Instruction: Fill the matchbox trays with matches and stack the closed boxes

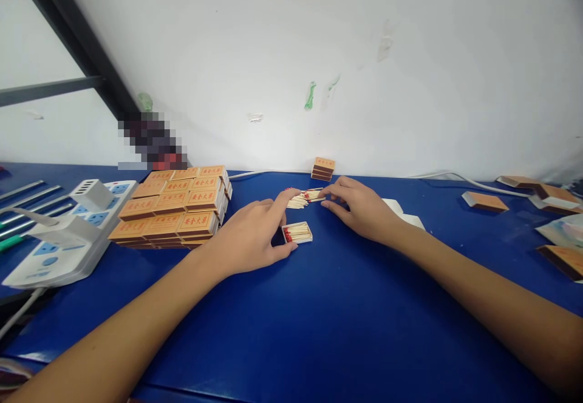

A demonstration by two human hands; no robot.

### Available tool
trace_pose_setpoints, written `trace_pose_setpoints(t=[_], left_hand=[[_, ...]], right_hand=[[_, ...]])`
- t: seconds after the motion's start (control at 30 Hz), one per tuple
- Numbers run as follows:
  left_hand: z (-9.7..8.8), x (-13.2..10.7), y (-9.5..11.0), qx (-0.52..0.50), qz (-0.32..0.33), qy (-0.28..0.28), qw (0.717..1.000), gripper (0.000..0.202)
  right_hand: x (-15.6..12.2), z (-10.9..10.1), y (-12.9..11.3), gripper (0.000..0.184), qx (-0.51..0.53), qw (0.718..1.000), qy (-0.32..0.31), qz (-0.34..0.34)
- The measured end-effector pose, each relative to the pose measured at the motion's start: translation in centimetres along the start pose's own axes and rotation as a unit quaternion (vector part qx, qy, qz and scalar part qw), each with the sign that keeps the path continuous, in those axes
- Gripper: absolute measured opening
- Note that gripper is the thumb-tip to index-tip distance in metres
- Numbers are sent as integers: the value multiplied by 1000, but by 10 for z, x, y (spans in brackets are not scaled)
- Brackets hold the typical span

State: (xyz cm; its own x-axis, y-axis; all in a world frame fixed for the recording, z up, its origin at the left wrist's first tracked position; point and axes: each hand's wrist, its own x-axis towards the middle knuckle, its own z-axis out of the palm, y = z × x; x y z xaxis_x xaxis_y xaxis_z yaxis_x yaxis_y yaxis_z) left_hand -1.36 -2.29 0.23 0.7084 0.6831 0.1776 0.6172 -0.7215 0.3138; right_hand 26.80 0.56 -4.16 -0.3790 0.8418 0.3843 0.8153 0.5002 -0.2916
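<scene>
An open matchbox tray (297, 232) filled with red-tipped matches lies on the blue table (319, 318). My left hand (252, 233) curls around the tray's left side, thumb at its near edge and forefinger stretched toward a loose bundle of matches (304, 198) just behind it. My right hand (357, 207) rests on the table to the right, its fingertips pinching the right end of that bundle. Both hands work within a hand's width of each other.
A big stack of orange matchboxes (175, 206) stands left of my left hand. A white power strip (68, 230) lies further left. Two stacked matchboxes (323, 169) sit by the wall. Loose box sleeves (485, 201) are scattered at right, with a white cable (455, 178).
</scene>
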Motion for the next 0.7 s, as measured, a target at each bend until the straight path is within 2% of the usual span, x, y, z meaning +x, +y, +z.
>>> trace_pose_setpoints(t=[0.3, 0.4, 0.53, 0.7], left_hand=[[0, 0, 0, 0, -2, 1, 1000, 84], [0, 0, -1, 1, -2, -1, 1000, 84], [0, 0, 0, 4, -3, 0, 1000, 84], [0, 1, 0, 7, -2, -1, 1000, 82]], right_hand=[[5, 4, 0, 13, 48, 998, -26, 37], [3, 2, -5, 13, 38, 998, -39, 26], [-1, -7, -29, 13, 40, 999, -30, -13], [-11, -13, -68, 13, 22, 996, -62, -59]])
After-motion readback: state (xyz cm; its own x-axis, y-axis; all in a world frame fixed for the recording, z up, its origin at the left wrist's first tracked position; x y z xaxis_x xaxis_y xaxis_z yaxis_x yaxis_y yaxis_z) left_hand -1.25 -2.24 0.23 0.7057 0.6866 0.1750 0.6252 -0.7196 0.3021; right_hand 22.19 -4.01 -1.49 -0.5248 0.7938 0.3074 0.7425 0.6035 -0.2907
